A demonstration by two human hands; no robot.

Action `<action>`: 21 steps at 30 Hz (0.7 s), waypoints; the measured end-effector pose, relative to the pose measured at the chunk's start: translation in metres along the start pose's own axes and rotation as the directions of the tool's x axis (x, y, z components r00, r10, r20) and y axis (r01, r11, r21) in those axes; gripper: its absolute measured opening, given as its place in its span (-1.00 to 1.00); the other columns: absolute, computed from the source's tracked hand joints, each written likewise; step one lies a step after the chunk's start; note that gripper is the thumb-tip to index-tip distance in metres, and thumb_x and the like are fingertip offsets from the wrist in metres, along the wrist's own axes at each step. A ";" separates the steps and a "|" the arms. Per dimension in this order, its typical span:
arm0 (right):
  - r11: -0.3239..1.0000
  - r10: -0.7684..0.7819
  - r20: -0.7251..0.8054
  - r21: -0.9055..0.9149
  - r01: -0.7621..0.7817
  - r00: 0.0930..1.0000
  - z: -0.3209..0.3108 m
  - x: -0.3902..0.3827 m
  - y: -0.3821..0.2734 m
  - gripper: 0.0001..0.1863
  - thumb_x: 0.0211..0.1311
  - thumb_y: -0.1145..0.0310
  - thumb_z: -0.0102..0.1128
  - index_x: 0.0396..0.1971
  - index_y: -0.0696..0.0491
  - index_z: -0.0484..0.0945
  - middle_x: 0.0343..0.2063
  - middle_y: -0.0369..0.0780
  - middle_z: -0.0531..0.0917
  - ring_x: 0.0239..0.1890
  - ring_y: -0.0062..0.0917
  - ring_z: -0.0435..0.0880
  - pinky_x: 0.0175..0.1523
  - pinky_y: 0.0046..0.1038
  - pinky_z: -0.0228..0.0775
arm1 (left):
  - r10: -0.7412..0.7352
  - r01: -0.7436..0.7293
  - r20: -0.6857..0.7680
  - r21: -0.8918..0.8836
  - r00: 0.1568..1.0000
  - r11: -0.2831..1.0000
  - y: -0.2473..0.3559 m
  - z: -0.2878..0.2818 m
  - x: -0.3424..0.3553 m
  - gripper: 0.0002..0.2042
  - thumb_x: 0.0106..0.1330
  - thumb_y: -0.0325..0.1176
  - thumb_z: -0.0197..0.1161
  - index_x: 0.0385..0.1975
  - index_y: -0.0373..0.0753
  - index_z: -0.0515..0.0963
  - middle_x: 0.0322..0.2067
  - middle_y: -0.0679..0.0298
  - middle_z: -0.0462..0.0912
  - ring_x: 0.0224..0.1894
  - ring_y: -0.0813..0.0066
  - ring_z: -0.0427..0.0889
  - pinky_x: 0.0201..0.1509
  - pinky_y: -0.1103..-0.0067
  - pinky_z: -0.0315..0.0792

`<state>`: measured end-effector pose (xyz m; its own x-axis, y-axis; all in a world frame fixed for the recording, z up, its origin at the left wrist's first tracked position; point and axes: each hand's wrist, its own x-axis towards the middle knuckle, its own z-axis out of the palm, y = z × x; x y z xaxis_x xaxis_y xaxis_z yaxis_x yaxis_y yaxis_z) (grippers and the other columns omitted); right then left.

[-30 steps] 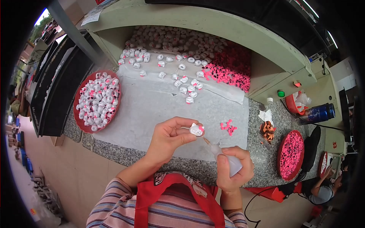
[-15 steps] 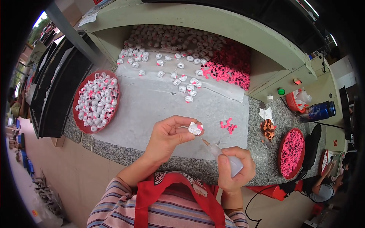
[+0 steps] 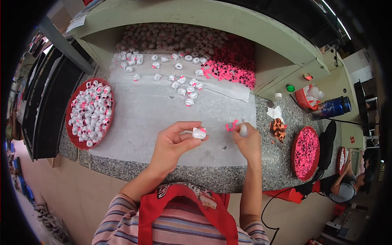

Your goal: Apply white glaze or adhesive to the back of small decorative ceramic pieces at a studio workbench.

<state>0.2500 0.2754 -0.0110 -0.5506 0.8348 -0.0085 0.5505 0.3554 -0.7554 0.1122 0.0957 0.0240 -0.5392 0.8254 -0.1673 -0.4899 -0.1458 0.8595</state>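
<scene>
In the head view, the left hand (image 3: 175,143) is out over the sheet of pale paper (image 3: 143,110) that covers the middle of the bench (image 3: 265,173), its fingers pinching a small white piece (image 3: 199,133) between thumb and forefinger. The piece carries a pink patch at its upper right and is held up in front of the person, above the near half of the paper. The right hand (image 3: 250,143) is to the right of it, its fingers curled around a pale bottle (image 3: 243,131), of which only a rounded part and a thin tip show. The tips of its thumb and forefinger are at a little group of pink bits (image 3: 231,125) on the paper; whether they pinch one of these, I cannot tell. Beyond the hands, loose white pieces (image 3: 179,83) are scattered over the paper, thickening into a heap of similar pieces (image 3: 163,38) under the pale green shelf (image 3: 281,43), with a pile of pink and black bits (image 3: 232,73) to its right. At the left is a red tray (image 3: 72,139) full of white pieces with pink marks. To the right of the paper are orange and dark scraps (image 3: 278,130), a crumpled white paper (image 3: 274,112), a red basket (image 3: 302,99), a blue bottle (image 3: 337,107) and a second red tray (image 3: 293,161) filled with pink and dark bits. Another person (image 3: 345,190) sits at the far right.
</scene>
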 end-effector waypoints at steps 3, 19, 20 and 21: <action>0.920 -0.006 0.053 -0.391 0.026 0.999 0.022 0.013 -0.018 -0.74 -0.13 0.28 0.20 -0.49 0.17 0.54 -0.57 -0.02 0.59 -0.46 -0.19 0.59 -0.33 -0.35 0.40 | 0.029 -0.029 0.000 0.007 1.000 1.000 -0.001 -0.002 -0.003 -0.66 0.04 -0.68 0.14 -0.12 -0.40 0.39 -0.24 0.15 0.53 -0.17 0.28 0.56 -0.04 0.50 0.42; 0.983 -0.107 0.162 -0.132 0.129 0.981 0.037 -0.005 -0.003 -0.78 -0.20 0.42 0.25 -0.44 0.14 0.57 -0.51 -0.15 0.60 -0.42 -0.41 0.58 -0.26 -0.48 0.39 | 0.058 -0.052 -0.070 0.074 0.996 0.996 -0.005 -0.002 -0.001 -0.67 0.06 -0.67 0.13 -0.11 -0.40 0.38 -0.23 0.15 0.54 -0.17 0.34 0.57 -0.08 0.57 0.42; 0.959 -0.191 0.081 -0.197 0.203 0.978 0.040 -0.006 -0.005 -0.76 -0.21 0.41 0.27 -0.43 0.13 0.57 -0.47 -0.15 0.60 -0.35 -0.35 0.58 -0.21 -0.44 0.38 | 0.074 -0.069 -0.082 0.061 0.994 0.996 -0.005 -0.002 -0.001 -0.67 0.07 -0.67 0.12 -0.11 -0.40 0.38 -0.23 0.15 0.54 -0.17 0.33 0.57 -0.07 0.56 0.42; 0.959 -0.192 0.080 -0.196 0.205 0.978 0.040 -0.008 -0.007 -0.76 -0.21 0.41 0.27 -0.43 0.13 0.57 -0.47 -0.15 0.60 -0.35 -0.35 0.58 -0.21 -0.44 0.38 | 0.076 -0.071 -0.081 0.062 0.994 0.996 -0.006 -0.004 -0.001 -0.67 0.07 -0.67 0.12 -0.11 -0.40 0.38 -0.23 0.15 0.54 -0.17 0.33 0.57 -0.07 0.56 0.42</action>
<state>0.2256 0.2496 -0.0322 -0.6943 0.7147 0.0849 0.5385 0.5941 -0.5976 0.1130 0.0937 0.0175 -0.6284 0.7651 -0.1404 -0.4072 -0.1698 0.8974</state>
